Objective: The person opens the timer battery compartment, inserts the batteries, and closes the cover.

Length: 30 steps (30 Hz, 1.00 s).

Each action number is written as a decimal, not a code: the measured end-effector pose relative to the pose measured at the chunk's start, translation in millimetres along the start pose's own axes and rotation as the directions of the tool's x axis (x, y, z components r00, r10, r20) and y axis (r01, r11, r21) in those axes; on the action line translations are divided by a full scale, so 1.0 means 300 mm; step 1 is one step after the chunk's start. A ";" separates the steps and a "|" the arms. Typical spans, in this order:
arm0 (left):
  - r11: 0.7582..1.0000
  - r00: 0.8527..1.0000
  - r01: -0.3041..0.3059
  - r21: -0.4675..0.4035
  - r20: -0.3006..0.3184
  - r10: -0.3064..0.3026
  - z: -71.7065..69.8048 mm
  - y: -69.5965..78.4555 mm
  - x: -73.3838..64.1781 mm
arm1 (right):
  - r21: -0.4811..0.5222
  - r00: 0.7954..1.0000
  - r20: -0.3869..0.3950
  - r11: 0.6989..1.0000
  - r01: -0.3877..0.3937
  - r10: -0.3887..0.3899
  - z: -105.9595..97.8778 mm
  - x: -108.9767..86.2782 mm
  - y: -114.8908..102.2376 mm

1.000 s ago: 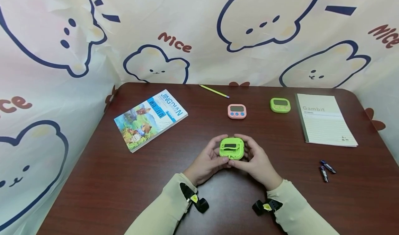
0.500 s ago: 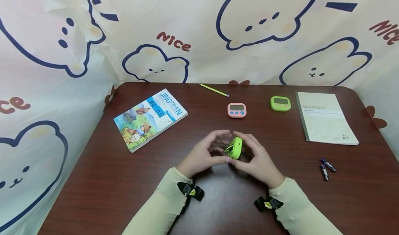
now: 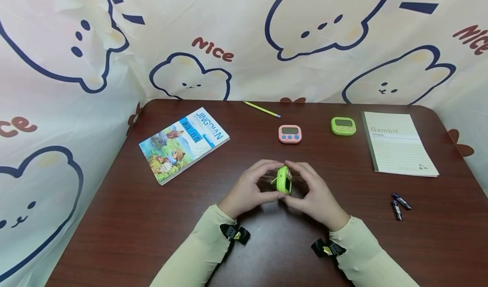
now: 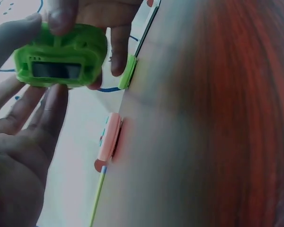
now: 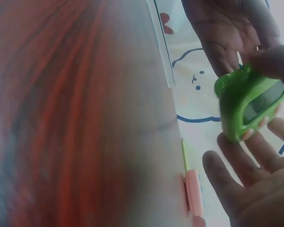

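Observation:
A small green digital timer (image 3: 283,181) stands edge-on between both hands above the table in the head view. My left hand (image 3: 248,189) pinches it between thumb and fingers, on the side of its back. From the other side my right hand (image 3: 315,196) pinches it by its top and bottom edges. The left wrist view shows the back of the green timer (image 4: 57,56), with a dark rectangular recess. Its grey screen faces the right wrist camera at a slant. A thin green flap sticks out from its back. Two small dark batteries (image 3: 397,210) lie on the table to the right.
A pink timer (image 3: 289,134) and a second green timer (image 3: 343,126) sit beyond the hands. A pencil (image 3: 262,109) lies at the table's back edge. An illustrated book (image 3: 183,147) is at left, a Gambit notebook (image 3: 398,145) at right. A patterned sheet (image 3: 244,20) hangs behind.
The green timer has turned between the hands from its back facing up to edge-on, its screen now toward the right. The left fingers, looser half a second ago, have closed in on it.

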<state>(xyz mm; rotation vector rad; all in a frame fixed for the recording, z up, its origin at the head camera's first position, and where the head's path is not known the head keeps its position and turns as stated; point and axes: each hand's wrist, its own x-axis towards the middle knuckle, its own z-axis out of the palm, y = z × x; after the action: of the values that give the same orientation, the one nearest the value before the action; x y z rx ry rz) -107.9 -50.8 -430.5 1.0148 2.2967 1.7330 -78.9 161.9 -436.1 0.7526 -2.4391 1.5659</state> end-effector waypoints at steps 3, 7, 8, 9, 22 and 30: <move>0.999 0.999 -0.018 -0.050 -0.049 0.016 -0.003 -0.005 -0.002 | 0.034 0.999 0.013 0.999 -0.032 0.032 -0.012 0.000 0.013; 0.983 0.997 -0.025 -0.182 -0.083 0.010 -0.007 -0.011 -0.004 | 0.040 0.995 0.021 0.995 -0.095 0.094 -0.028 -0.002 0.014; 0.976 0.997 -0.022 -0.218 -0.083 0.004 -0.009 -0.012 -0.004 | 0.029 0.995 0.015 0.994 -0.101 0.101 -0.030 -0.002 0.016; 0.969 0.997 -0.012 -0.248 -0.079 -0.008 -0.011 -0.013 -0.004 | 0.012 0.994 0.006 0.994 -0.107 0.107 -0.032 -0.003 0.017; 0.948 0.989 0.141 -0.285 -0.013 -0.150 -0.046 -0.035 -0.023 | 0.004 0.989 -0.091 0.993 -0.119 0.118 -0.041 -0.009 0.022; 0.940 0.987 0.093 -0.328 -0.094 -0.130 -0.053 -0.054 -0.024 | 0.233 0.965 -0.162 0.958 -0.167 0.208 -0.045 -0.008 0.016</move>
<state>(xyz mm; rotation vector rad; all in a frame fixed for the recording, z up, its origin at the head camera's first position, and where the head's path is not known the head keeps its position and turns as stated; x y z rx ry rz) -116.8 -69.9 -441.5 0.7266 1.9894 2.0756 -81.2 176.2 -434.9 0.3884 -2.2866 1.9031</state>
